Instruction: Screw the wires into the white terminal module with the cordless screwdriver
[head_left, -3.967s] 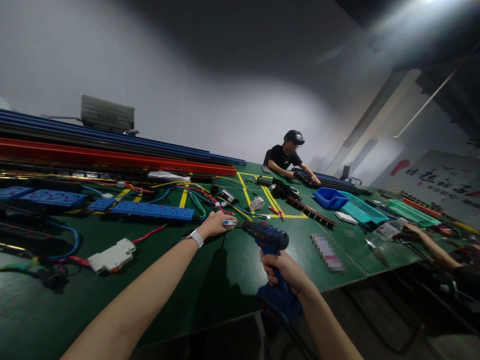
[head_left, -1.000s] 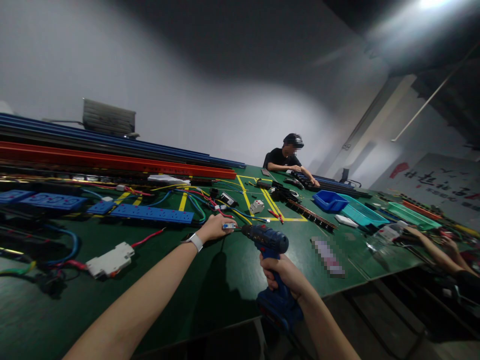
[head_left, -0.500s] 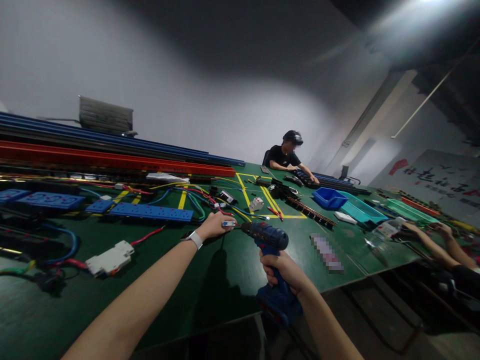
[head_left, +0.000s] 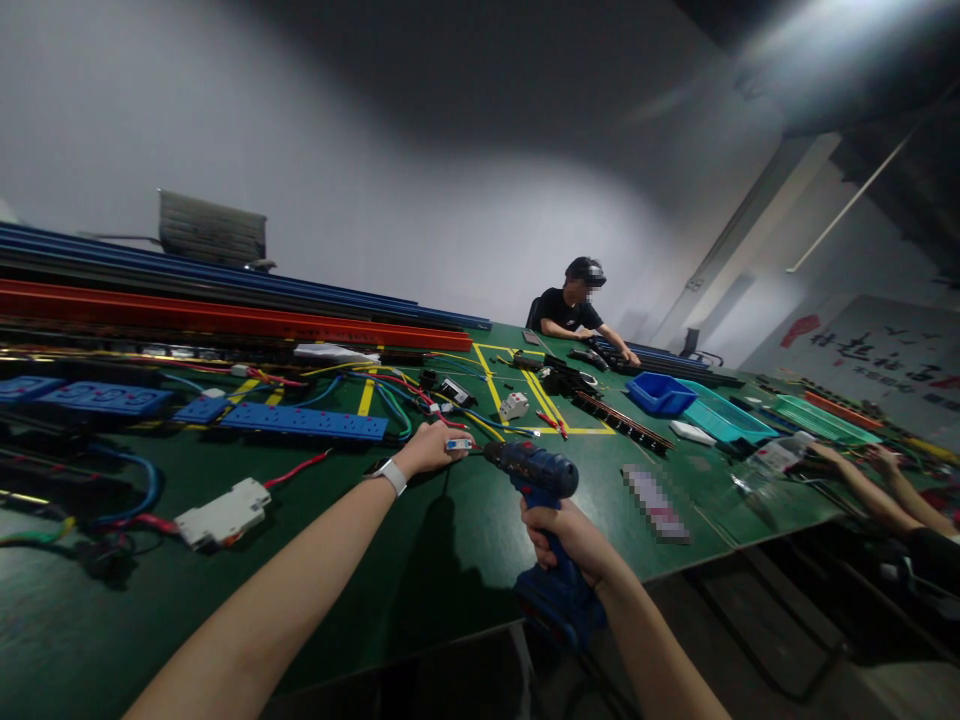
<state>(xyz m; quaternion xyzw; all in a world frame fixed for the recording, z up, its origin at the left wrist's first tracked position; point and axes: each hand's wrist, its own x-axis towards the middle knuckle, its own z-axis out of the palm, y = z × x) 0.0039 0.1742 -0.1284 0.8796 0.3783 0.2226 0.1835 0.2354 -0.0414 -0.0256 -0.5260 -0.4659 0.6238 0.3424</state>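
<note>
My right hand (head_left: 566, 540) grips the handle of a blue cordless drill (head_left: 541, 480) held over the green table (head_left: 465, 540). The drill's tip points left at a small white and blue part (head_left: 457, 444). My left hand (head_left: 429, 448), with a white watch on its wrist, is closed on that part and holds it on the table. Red and blue wires run off behind the part.
A white breaker (head_left: 222, 512) with a red wire lies at the left, with blue power strips (head_left: 304, 423) behind it. Long red and blue rails (head_left: 225, 322) line the far edge. Blue and teal bins (head_left: 660, 395) stand at the right. One person sits at the far side; another's arms (head_left: 862, 487) reach in from the right.
My hands and the drill stay in place on the small part. The view has shifted slightly, and the person's arms at the right have moved a little.
</note>
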